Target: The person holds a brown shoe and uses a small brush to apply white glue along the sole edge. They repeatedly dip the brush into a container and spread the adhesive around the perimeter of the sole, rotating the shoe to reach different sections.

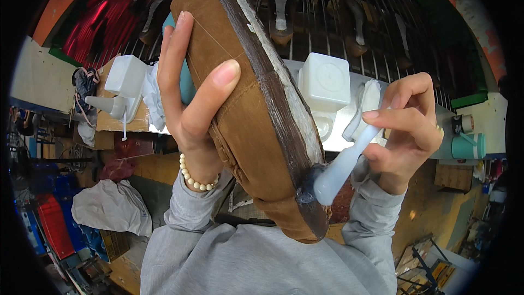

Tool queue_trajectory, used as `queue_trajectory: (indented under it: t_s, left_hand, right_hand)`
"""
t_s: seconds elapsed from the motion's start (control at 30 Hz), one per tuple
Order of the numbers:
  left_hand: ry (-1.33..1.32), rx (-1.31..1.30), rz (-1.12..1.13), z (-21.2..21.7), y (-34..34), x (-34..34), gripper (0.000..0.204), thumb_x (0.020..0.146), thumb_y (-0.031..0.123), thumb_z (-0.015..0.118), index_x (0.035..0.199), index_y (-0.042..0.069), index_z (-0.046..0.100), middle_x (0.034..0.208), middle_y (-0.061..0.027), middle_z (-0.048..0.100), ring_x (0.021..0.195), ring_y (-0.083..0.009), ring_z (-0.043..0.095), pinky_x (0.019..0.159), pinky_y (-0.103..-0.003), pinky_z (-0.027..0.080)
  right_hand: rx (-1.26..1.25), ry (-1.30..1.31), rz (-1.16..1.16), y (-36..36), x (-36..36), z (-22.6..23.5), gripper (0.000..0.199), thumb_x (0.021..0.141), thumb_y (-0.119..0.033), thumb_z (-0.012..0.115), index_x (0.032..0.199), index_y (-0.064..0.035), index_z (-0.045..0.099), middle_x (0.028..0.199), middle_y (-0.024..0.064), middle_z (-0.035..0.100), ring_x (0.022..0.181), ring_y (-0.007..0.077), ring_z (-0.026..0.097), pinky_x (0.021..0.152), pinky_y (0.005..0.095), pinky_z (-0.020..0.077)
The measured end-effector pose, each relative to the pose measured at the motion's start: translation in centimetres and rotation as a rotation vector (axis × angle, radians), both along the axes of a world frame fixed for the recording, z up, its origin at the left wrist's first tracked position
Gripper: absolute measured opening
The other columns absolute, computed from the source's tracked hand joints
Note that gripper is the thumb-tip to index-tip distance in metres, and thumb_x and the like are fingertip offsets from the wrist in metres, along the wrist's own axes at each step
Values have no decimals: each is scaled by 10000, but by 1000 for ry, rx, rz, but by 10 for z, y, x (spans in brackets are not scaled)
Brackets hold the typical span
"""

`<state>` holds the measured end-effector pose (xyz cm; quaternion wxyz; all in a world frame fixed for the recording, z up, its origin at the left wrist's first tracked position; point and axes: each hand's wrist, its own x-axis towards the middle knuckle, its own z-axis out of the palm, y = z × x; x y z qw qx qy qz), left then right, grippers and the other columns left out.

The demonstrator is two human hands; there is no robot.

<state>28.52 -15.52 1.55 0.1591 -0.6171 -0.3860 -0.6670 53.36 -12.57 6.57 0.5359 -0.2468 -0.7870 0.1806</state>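
A brown suede shoe (pixel 245 104) fills the middle of the frame, its long axis slanting from top centre to lower right of centre. Its dark sole edge, with a pale strip, faces right; which end is the toe I cannot tell. The left hand (pixel 199 95) grasps it from the left side, thumb laid across the suede. The right hand (pixel 404 125), right of centre, pinches the handle of a white brush (pixel 346 166) between thumb and fingers; the handle points to the upper right, and the dark head touches the sole edge near the shoe's lower end.

A white square plastic container (pixel 325 82) stands just right of the shoe, with a faint round mark on its face. Another white container (pixel 126 76) stands at left beside a pale nozzle (pixel 106 106); I cannot see what either contains. A teal mug (pixel 468 146) sits at far right, its inside hidden. Along the top, a metal rack (pixel 319 22) bears dark soles (pixel 282 11).
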Motion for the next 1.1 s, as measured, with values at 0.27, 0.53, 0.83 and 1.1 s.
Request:
queue_trajectory:
  t_s: [0.27,0.53,0.83,1.1]
  left_hand:
    - [66,-62,59,1,-4,-8,542,779,193,821,1270,169,593,1475,-246,468,1369,-451,447,1146,-539,378]
    - [44,-77,11,-3,-3,-9,541,807,164,789,1304,152,576,1477,-244,466,1368,-422,457,1136,-502,394]
    - [16,-127,-18,-9,-2,-9,528,853,128,740,1347,133,550,1483,-240,459,1365,-396,465,1122,-453,414]
    - [-53,-290,-107,-8,-13,-15,550,875,98,709,1389,125,516,1514,-240,421,1367,-367,467,1103,-417,433]
  right_hand:
    - [36,-29,188,15,9,-6,466,432,-348,969,838,-168,826,842,-16,483,744,123,482,598,233,330]
    - [-45,-12,174,13,5,-10,442,488,-349,963,852,-142,821,841,-8,487,771,130,489,612,241,338]
    - [-50,-8,217,13,6,-12,447,461,-340,975,847,-169,829,815,-33,490,746,120,464,604,235,304]
    - [-62,-15,234,5,13,-15,444,456,-341,971,842,-174,829,799,-32,488,743,127,479,609,241,309]
